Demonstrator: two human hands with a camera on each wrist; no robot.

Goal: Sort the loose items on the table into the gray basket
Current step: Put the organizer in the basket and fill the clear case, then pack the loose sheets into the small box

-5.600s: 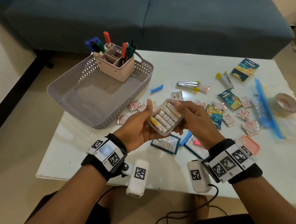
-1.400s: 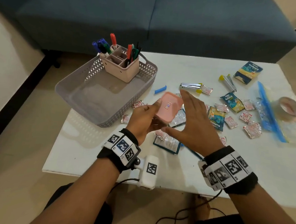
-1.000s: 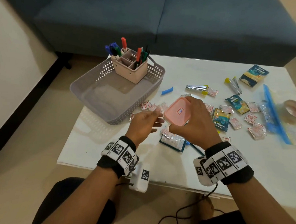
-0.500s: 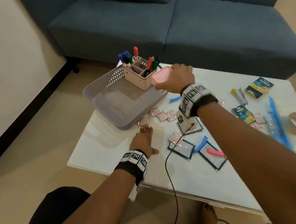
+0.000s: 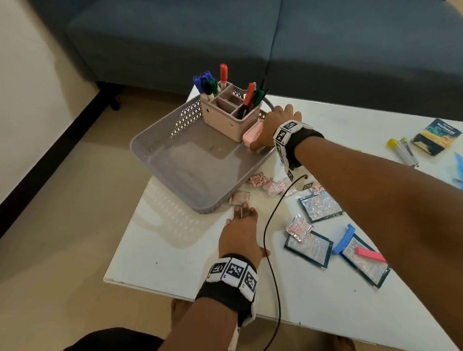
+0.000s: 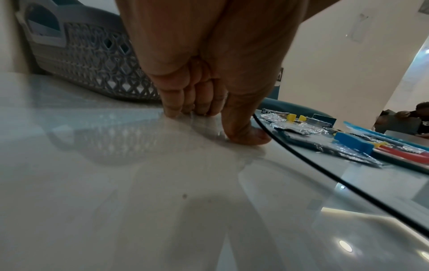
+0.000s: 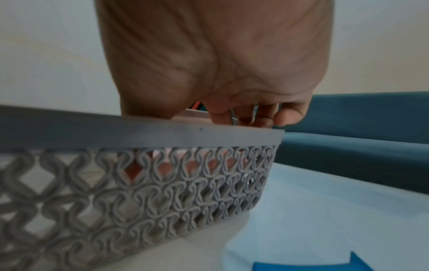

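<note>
Inside gray basket (image 5: 171,158), pink box (image 5: 252,131) — seemingly within right grip (image 5: 275,126)

Gray basket (image 5: 155,154) sits at table's far-left corner. Its front and middle floor lie bare, so a hand can pass in from above there. Back corner is blocked: pink pen holder (image 5: 228,118) w/ upright markers, pink-lidded box (image 5: 252,134) beside it, and the right hand (image 5: 275,123) reaching over the right rim. Left hand (image 5: 241,233) rests flat on the table (image 5: 166,255) just beside basket's near corner, thumb touching a black cable (image 5: 271,232). Near-left tabletop is bare. Right of the cable, sachets (image 5: 268,183), foil packets (image 5: 320,206) and clips (image 5: 343,239) crowd the surface.
</note>
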